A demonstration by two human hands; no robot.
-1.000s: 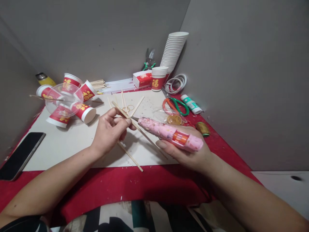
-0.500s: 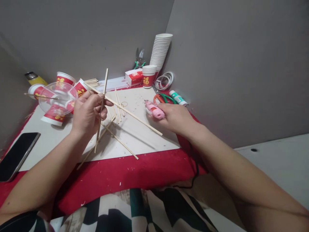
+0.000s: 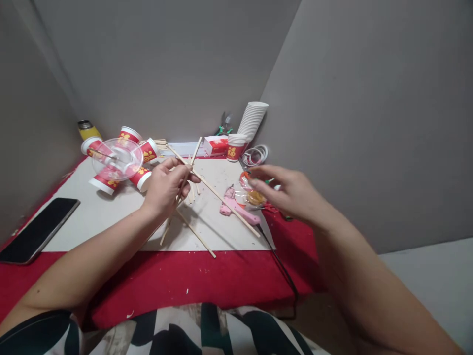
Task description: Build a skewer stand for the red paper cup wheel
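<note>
Left hand (image 3: 166, 185): where two sticks (image 3: 207, 184) cross, our fingers pinch them.
Right hand (image 3: 295, 192): our fingers hang parted, three o'clock from the crossing.
Glue gun (image 3: 248, 215): on white sheet (image 3: 99, 212), four o'clock.

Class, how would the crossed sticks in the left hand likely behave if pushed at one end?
The crossed sticks look stiff: one runs straight well past the left hand without visible sagging. Being so thin, they are probably light, and might snap if bent hard.

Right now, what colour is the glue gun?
The glue gun is mostly pink. It shows best in the head view.
</note>
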